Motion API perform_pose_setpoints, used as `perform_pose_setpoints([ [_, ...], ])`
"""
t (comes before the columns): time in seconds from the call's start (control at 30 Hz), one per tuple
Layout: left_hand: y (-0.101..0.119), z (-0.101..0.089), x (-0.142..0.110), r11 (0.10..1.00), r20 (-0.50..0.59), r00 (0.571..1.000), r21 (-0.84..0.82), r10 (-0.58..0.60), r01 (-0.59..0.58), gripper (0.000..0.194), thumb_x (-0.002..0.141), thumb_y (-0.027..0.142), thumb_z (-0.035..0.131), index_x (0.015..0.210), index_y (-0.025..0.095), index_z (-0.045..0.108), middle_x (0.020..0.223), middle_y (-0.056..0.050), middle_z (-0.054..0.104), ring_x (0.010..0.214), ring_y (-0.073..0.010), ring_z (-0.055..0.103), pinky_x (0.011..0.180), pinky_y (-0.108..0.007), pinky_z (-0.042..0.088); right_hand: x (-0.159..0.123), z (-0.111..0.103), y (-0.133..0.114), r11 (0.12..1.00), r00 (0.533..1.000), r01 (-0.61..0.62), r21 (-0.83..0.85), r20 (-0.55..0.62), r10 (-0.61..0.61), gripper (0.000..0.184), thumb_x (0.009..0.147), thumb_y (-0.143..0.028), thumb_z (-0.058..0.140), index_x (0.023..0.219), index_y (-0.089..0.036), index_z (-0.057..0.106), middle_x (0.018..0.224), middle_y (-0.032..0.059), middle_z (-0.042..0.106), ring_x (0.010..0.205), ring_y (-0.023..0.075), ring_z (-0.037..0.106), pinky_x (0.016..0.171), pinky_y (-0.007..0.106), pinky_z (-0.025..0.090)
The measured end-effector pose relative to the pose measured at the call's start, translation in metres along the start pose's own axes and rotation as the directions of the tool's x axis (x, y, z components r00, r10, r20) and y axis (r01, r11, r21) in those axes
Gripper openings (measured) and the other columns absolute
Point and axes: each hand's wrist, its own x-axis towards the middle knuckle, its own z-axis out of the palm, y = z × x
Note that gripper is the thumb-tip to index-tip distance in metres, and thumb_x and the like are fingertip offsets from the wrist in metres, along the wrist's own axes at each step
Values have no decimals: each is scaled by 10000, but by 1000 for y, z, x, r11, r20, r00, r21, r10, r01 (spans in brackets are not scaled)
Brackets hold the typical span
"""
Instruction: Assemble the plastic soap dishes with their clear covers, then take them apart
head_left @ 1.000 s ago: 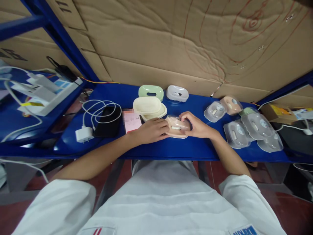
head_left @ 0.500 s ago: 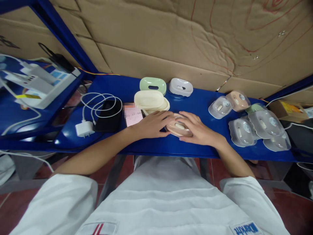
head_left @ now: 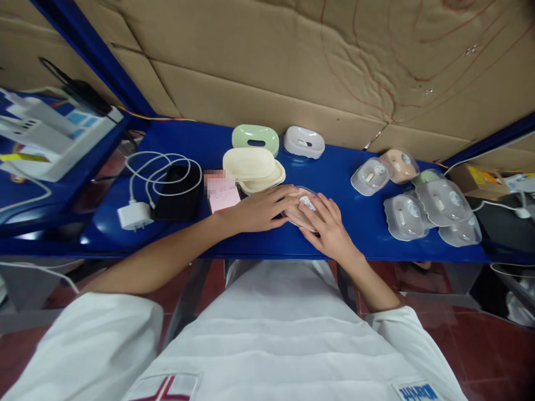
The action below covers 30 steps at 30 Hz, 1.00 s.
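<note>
Peach box [head_left: 301,209] sits at the centre of the head view, on the blue table [head_left: 234,245] near its front edge, probably so that both my hands can meet over it without stretching. My left hand [head_left: 265,210] curves around its left end, fingers over the far edge and thumb near the front; I cannot tell whether it truly grips or only steadies. My right hand [head_left: 330,228] lies across the top and right side with its fingers spread, not closed, which would stop the box from sliding away from the left. A white label [head_left: 308,203] shows between my hands.

At upper centre, a cream dish [head_left: 251,163] overlaps another one, with a green dish [head_left: 256,133] and a white dish [head_left: 309,151] behind; lying there, they seem to be in reach yet clear of my fingers. Toward the right edge, a stack of clear-covered boxes [head_left: 447,203] stands well apart, perhaps to leave elbow room. Left of centre, a white cable [head_left: 165,156] loops over a black pad [head_left: 178,192], away from my fingers.
</note>
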Motion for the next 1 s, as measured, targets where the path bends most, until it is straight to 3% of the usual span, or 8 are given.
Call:
perform_pose_setpoints([
  [0.27,-1,3,-2,991,-75,995,118,65,-56,480,1106,217,567,1579,152,518,1589,-213,579,1517,-322,557,1224,-494,531,1,1,2,997,999,29,-69,41,-27,618,1108,-418,559,1711,-356,438,1730,131,482,1657,399,367,1305,693,357],
  [0.37,3,-2,-2,966,-108,994,252,-22,48,370,1106,252,585,1458,148,628,1534,-203,625,1421,-344,626,1170,-505,549,10,-8,20,991,999,13,-135,44,-7,563,1119,-389,524,1675,-310,487,1720,143,496,1634,393,405,1294,702,340],
  [0.5,6,-9,-1,880,-188,961,395,-203,263,263,1107,291,572,1261,148,730,1299,-175,738,1178,-346,727,1015,-498,581,37,-22,62,953,988,-150,-261,-1,155,573,1074,-190,453,1642,-230,518,1709,191,495,1608,431,423,1274,784,267],
  [0.63,1,-6,-3,811,-168,931,458,-323,364,233,1082,282,590,1128,121,752,1093,-169,753,996,-343,746,885,-483,585,82,-17,94,933,981,-180,-312,7,192,683,996,-74,432,1676,-138,453,1755,215,418,1647,400,365,1323,722,231],
  [0.73,-3,0,-6,894,-63,968,371,-245,250,218,1085,269,615,1181,128,752,1278,-183,734,1121,-327,749,959,-460,597,119,1,95,944,983,-151,-293,56,175,685,1011,-131,475,1688,-52,406,1756,257,392,1646,396,358,1341,674,219],
  [0.83,-1,7,-8,973,34,998,226,-45,36,237,1083,241,646,1289,177,743,1478,-155,678,1277,-299,713,1080,-443,575,145,19,84,948,985,-151,-280,41,169,608,1031,-180,508,1622,-37,499,1612,289,559,1534,410,484,1313,692,217],
  [0.9,4,11,-8,981,57,998,190,38,-48,248,1076,204,647,1303,196,746,1481,-137,687,1275,-283,713,1102,-437,567,152,22,76,952,989,-132,-275,32,146,458,1064,-192,470,1462,-79,664,1397,248,710,1361,382,605,1286,666,249],
  [1.0,12,12,-5,972,89,992,210,89,-106,267,1071,127,604,1277,208,753,1377,-112,735,1205,-254,726,1085,-411,563,140,12,70,968,996,-87,-233,-22,84,402,1117,-243,411,1262,-151,774,1205,173,772,1189,331,657,1235,589,318],
])
